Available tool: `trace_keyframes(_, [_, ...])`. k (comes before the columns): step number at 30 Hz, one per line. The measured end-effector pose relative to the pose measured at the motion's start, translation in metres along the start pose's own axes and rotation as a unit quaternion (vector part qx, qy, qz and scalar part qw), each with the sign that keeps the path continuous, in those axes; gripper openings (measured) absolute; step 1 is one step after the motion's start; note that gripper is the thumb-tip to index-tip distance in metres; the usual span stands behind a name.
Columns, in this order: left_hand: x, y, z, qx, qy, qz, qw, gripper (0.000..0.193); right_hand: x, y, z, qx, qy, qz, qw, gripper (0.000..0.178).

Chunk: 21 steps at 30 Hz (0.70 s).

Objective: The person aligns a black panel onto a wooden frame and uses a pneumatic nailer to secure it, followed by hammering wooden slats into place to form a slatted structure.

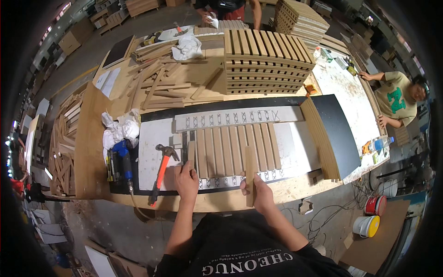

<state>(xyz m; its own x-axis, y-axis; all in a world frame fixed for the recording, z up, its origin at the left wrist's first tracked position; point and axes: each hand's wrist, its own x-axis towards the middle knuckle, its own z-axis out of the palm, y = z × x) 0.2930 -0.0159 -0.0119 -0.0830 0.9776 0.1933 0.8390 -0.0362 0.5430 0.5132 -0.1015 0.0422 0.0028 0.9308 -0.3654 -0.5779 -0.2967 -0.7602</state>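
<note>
In front of me a row of wooden slats [226, 150] lies side by side in a jig, between a marked white strip [221, 119] above and a second marked strip below. My right hand [260, 190] grips a loose wooden slat [250, 173], held upright in the picture over the lower part of the row. At the row's left end, my left hand [186, 181] has its fingers closed at the lower end of another slat [191, 152]. A claw hammer [161, 173] with an orange and black handle lies left of that hand.
A blue air tool [122, 154] and crumpled white plastic [121, 129] sit farther left, beside a cardboard box [90, 138] of offcuts. Stacked slatted panels [267, 60] stand behind the jig. A dark-faced board stack [330, 134] flanks it. Two other people stand across and at right.
</note>
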Motion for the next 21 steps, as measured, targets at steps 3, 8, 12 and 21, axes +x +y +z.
trace_keyframes(3, [0.003,0.008,0.006,0.06,-0.02,0.002,0.998,0.035,0.006,-0.01,-0.009,0.019,-0.034,0.03,0.999,0.038])
trace_keyframes(8, [0.012,0.01,0.012,0.205,0.004,0.097,0.974,0.034,0.016,-0.028,-0.02,0.06,-0.069,0.111,0.99,0.045])
trace_keyframes(12, [0.031,0.013,0.017,0.225,0.009,0.102,0.969,0.031,0.02,-0.029,-0.023,0.014,-0.083,0.135,0.987,0.044])
trace_keyframes(21, [0.029,-0.03,0.002,0.135,0.001,0.068,0.988,0.045,0.018,-0.013,-0.007,-0.035,-0.036,0.096,0.994,0.019])
